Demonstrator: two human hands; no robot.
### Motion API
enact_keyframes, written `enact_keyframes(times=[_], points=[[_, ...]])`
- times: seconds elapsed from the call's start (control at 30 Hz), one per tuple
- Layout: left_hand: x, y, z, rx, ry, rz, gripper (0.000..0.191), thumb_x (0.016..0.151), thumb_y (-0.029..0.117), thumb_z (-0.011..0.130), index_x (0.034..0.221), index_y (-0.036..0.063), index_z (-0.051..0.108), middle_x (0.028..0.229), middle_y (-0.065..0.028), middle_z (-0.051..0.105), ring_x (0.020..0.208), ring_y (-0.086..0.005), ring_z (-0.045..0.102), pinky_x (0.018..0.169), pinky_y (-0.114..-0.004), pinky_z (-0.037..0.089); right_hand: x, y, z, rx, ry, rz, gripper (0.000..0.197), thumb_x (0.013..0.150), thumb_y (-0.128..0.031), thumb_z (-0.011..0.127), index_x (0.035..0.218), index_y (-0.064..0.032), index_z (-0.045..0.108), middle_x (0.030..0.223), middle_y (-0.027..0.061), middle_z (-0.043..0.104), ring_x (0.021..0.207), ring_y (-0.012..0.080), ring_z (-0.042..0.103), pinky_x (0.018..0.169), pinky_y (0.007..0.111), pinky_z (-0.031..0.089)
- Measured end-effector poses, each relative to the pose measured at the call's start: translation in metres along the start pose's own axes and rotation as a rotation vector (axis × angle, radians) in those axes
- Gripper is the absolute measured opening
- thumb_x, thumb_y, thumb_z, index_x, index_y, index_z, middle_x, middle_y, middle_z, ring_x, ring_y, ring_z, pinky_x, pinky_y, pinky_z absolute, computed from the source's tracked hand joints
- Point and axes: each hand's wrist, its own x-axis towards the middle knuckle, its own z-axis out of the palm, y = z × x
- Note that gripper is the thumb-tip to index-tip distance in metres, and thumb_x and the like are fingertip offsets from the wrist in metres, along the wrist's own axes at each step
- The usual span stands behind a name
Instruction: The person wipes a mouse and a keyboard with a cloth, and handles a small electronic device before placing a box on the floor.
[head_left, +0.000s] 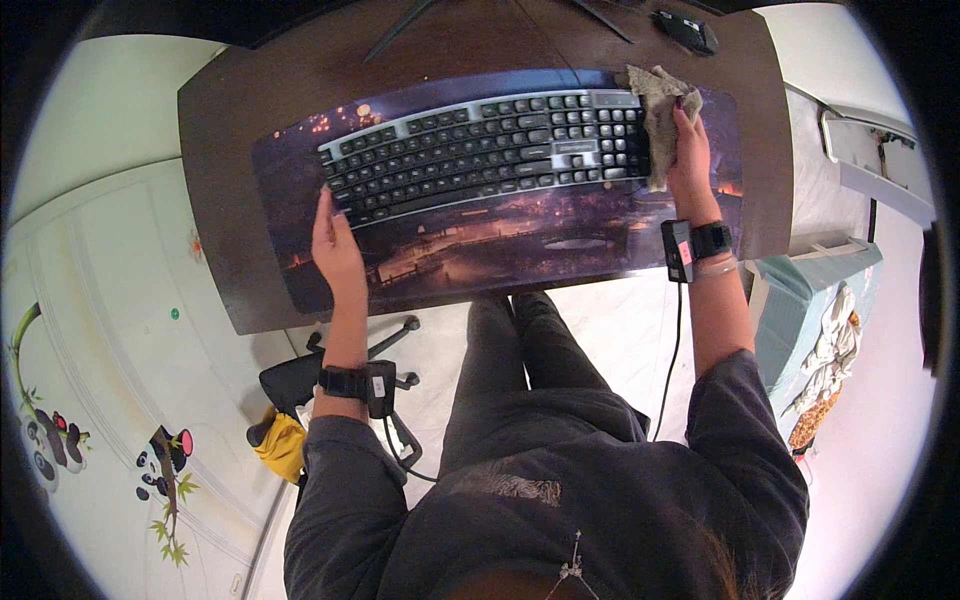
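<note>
A black computer keyboard (480, 154) with a light frame lies across my view above a dark, picture-printed desk mat (480, 247); whether it is lifted I cannot tell. At its left end, my left hand (335, 244) grips the lower corner between thumb and fingers. My right hand (690, 154) holds a crumpled grey-brown cloth (660, 127) against the keyboard's right end, and the cloth covers part of that edge. A thin cable (555, 49) runs from the keyboard's back edge toward the rear of the desk.
A black computer mouse (686, 32) sits at the back right of the dark wooden desk (300, 67), near stand legs (397, 30). Below left is a black swivel chair (289, 382) with a yellow cloth item (279, 450). A blue-green covered box (795, 300) stands at right.
</note>
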Motion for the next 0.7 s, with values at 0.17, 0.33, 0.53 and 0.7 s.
enact_keyframes(times=[0.17,0.33,0.53,0.7], points=[[-0.011,0.001,0.011,0.053,-0.082,-0.018,0.04,0.096,0.001,0.045,0.136,-0.0027,0.045,0.138,-0.0141,0.05,0.123,-0.0208,0.05,0.105,-0.03,0.036,0.0,-0.006,-0.012,-0.161,0.012,-0.193,0.032,0.096,-0.012,0.052,0.126,-0.0023,0.051,0.117,0.0065,0.06,0.105,0.0164,0.057,0.091,0.031,0.046],[-0.011,0.002,0.004,0.064,-0.143,-0.038,0.042,0.095,0.004,0.046,0.137,-0.0011,0.044,0.139,-0.0134,0.049,0.127,-0.0236,0.047,0.109,-0.036,0.033,-0.049,0.015,0.04,-0.686,0.004,-0.688,0.038,0.093,-0.007,0.054,0.13,0.0,0.048,0.123,0.0124,0.058,0.113,0.0209,0.054,0.098,0.032,0.04],[-0.01,-0.017,-0.016,0.547,-0.344,0.341,0.049,0.093,0.014,0.047,0.14,0.0026,0.04,0.143,-0.0172,0.041,0.135,-0.0318,0.035,0.114,-0.051,0.014,-0.098,0.053,0.1,-0.941,-0.114,-0.841,0.044,0.08,0.002,0.059,0.123,-0.0016,0.051,0.124,0.0232,0.055,0.118,0.0416,0.05,0.103,0.044,0.037],[-0.011,-0.028,-0.025,0.521,-0.368,0.381,0.049,0.094,0.015,0.043,0.14,0.0014,0.039,0.145,-0.0174,0.04,0.137,-0.0314,0.033,0.115,-0.051,0.011,-0.148,0.08,0.153,-0.981,-0.302,-0.892,0.053,0.074,0.005,0.059,0.126,-0.0021,0.051,0.135,0.0202,0.05,0.128,0.0386,0.043,0.109,0.047,0.032]])
